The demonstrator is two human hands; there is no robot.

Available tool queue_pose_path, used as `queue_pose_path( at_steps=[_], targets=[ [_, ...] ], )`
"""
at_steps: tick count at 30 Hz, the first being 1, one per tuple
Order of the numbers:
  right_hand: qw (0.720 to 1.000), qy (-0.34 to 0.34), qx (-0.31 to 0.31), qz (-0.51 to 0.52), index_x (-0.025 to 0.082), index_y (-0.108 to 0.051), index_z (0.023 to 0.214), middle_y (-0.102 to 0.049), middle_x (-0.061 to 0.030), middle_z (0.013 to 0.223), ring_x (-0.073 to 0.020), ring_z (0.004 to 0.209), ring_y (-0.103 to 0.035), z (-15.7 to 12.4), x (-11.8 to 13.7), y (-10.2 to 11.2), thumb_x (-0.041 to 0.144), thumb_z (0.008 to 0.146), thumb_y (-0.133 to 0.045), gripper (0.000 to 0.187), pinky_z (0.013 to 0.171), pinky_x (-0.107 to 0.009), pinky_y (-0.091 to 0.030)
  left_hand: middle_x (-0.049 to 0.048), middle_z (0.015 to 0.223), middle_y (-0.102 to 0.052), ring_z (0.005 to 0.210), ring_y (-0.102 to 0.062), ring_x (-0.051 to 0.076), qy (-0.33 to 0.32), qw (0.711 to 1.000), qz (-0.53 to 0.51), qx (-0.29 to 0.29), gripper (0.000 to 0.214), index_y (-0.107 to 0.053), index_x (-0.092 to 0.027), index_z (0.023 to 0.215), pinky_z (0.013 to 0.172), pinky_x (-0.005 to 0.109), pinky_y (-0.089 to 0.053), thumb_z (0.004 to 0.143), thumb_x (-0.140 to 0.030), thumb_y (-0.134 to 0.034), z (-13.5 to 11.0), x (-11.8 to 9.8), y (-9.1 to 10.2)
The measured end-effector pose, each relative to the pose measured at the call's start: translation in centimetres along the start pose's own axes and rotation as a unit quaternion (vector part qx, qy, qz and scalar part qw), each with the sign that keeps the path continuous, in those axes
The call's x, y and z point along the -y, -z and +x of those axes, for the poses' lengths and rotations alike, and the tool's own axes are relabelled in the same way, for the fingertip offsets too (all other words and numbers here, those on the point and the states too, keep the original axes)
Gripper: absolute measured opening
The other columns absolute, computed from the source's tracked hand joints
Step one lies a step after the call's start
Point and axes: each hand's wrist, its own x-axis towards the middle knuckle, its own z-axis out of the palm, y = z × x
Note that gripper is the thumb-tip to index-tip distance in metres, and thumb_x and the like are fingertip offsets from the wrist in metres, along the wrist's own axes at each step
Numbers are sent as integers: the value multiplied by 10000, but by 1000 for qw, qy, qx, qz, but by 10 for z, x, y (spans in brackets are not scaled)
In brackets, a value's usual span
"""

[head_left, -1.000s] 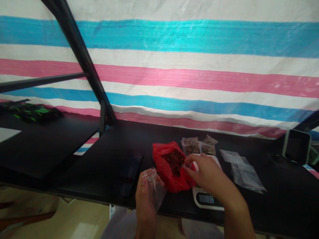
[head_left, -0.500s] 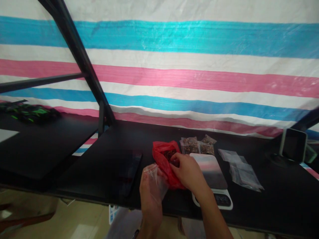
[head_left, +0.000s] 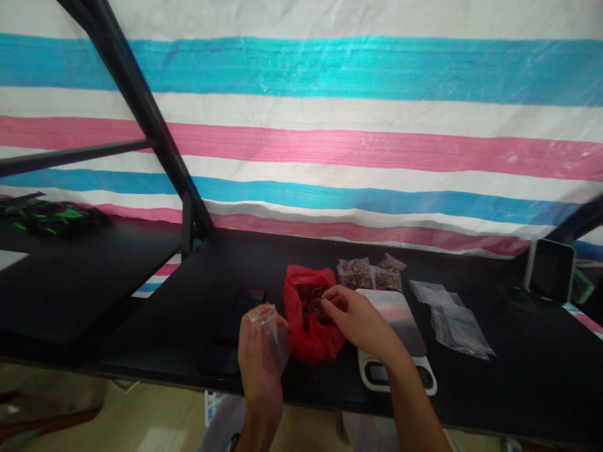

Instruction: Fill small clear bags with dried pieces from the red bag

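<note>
My left hand (head_left: 257,358) is closed round a small clear plastic bag (head_left: 273,329), holding it up just left of a red plastic bag (head_left: 306,314) of dark dried bits. My right hand (head_left: 360,320) reaches into the red bag's mouth, fingers pinched on its contents. A kitchen scale (head_left: 400,339) with a shiny platform lies just right of the red bag, partly under my right wrist.
Two filled clear packets (head_left: 372,275) lie behind the scale. Several empty clear bags (head_left: 455,317) are piled to its right. A dark phone (head_left: 233,326) lies left of my left hand. A small device on a stand (head_left: 546,276) is at far right. The black table (head_left: 518,370) meets a striped tarp.
My right hand moved from the scale side into the red bag. My left hand with the clear bag shifted a little left. The scale's platform is now uncovered.
</note>
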Motion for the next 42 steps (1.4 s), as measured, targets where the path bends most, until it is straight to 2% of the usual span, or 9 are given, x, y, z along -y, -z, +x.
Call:
queue_pose_path(
  at_steps=[5,9,15,18,27,31,35,38,42],
  targets=[
    [990,50,-33,127,211,-704,1044,-801,-51,937,-220,898,-750,-2,0,17,413,959,-656,224,801,-328,-542,73,1081,-747,999,-713,241,-126,970,187,95,432,-694,-213,1171,911,358,-565,902,-547,-750,-3,-3,1],
    [977,74,-42,193,218,-698,1064,-797,-55,959,-221,905,-748,-12,12,22,505,933,-701,315,801,-328,-549,84,1119,-779,1017,-747,263,-118,947,251,162,374,-709,-219,1180,905,386,-590,885,-443,-760,-6,-5,-7],
    [986,129,-94,38,266,-774,1073,-749,-15,958,-200,881,-649,-34,39,26,317,893,-745,189,837,-325,-518,94,1170,-797,1059,-756,280,-84,944,271,166,438,-715,-223,1227,933,404,-588,834,-398,-797,-7,-2,-15],
    [984,147,-100,-24,310,-795,1107,-745,-14,995,-222,960,-626,-39,46,27,207,845,-775,283,916,-342,-509,89,1125,-803,1007,-764,270,-84,950,258,157,421,-731,-221,1202,901,387,-599,836,-414,-807,-7,-3,-18],
    [982,161,-103,-3,330,-784,1168,-758,-8,1054,-216,943,-639,-37,43,24,236,864,-773,318,882,-322,-518,85,1129,-795,1012,-754,268,-73,962,220,143,432,-746,-229,1196,906,374,-589,811,-400,-841,-7,-3,-18],
    [977,146,-153,-31,282,-770,1152,-757,-19,1015,-214,890,-636,-23,34,20,265,893,-763,260,865,-331,-502,79,1169,-778,1048,-737,252,-61,975,196,88,424,-728,-234,1211,935,355,-567,865,-466,-806,-6,-1,-11],
    [974,92,-103,-182,266,-767,1064,-789,-38,1071,-266,1015,-649,-3,17,4,208,919,-754,157,920,-378,-461,71,1129,-773,1023,-724,224,-16,989,147,17,508,-712,-215,1171,921,329,-560,895,-641,-735,0,-2,-8],
    [958,48,-90,-267,244,-755,1071,-800,-63,1086,-301,1071,-643,8,9,-13,196,951,-720,133,924,-405,-436,64,1065,-769,980,-722,211,44,992,117,31,588,-704,-197,1125,897,320,-568,866,-725,-718,5,-1,-9],
    [953,21,-114,-281,237,-741,1112,-798,-81,1145,-301,1113,-645,13,11,-30,206,979,-688,147,935,-399,-421,54,979,-757,888,-708,195,91,990,94,58,630,-716,-177,1043,832,310,-580,823,-767,-732,10,5,-11]
  ],
)
